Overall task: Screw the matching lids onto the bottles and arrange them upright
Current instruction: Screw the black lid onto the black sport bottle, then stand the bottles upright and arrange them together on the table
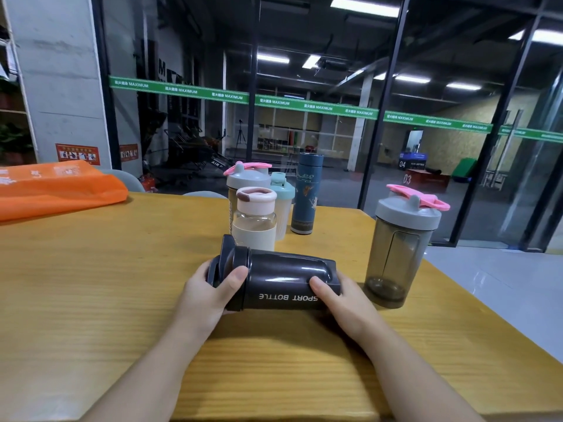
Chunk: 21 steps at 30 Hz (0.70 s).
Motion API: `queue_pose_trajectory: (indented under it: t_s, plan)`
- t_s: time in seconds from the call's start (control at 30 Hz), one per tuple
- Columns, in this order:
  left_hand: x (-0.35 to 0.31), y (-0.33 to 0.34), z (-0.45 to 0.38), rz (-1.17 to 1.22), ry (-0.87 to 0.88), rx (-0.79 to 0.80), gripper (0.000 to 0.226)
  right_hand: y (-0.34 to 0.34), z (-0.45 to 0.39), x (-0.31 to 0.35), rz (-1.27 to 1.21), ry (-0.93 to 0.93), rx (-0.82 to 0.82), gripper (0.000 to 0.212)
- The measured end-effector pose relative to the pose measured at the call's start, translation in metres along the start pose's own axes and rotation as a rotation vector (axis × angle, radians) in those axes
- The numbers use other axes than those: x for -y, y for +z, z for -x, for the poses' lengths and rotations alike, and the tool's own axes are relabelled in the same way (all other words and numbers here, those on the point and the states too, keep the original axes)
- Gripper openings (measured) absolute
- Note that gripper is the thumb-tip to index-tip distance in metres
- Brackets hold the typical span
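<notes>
The dark grey plastic sport bottle (283,281) lies crosswise above the wooden worktop (91,284), left hand (204,296) grasping its black lid (231,260), right hand (344,303) its base.

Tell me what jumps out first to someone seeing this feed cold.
The black sport bottle lying sideways mid-table, the left hand gripping its lid end and the right hand its base. Right of it stands a smoky shaker with a pink-tabbed lid; behind, four capped bottles cluster upright.
</notes>
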<state>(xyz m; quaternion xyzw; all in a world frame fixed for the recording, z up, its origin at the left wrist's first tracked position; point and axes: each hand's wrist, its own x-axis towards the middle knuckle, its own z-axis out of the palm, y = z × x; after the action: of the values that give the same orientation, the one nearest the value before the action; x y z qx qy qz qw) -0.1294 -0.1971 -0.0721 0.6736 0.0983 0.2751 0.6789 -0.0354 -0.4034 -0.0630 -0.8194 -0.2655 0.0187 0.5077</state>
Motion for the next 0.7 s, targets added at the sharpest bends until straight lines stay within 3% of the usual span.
queue_pose_trajectory:
  t_s: [0.23, 0.47, 0.53, 0.63, 0.7]
  plan:
    - [-0.002, -0.003, 0.003, -0.122, 0.091, 0.121, 0.126, -0.006, -0.003, -0.005, -0.09, 0.013, -0.002, 0.013]
    - [-0.001, 0.0, 0.004, -0.065, 0.154, 0.088, 0.11, -0.007, -0.006, -0.006, -0.027, -0.039, -0.058, 0.031]
    - [-0.003, 0.002, 0.004, -0.058, 0.156, 0.071, 0.114, -0.008, -0.007, -0.01, -0.003, -0.068, -0.171, 0.044]
    - [-0.005, 0.008, 0.006, -0.06, 0.161, 0.066, 0.111, -0.015, -0.006, -0.012, -0.041, -0.153, -0.457, 0.02]
    - [-0.008, 0.011, 0.009, -0.091, 0.146, 0.08, 0.103, -0.02, -0.003, -0.015, -0.041, -0.188, -0.654, 0.018]
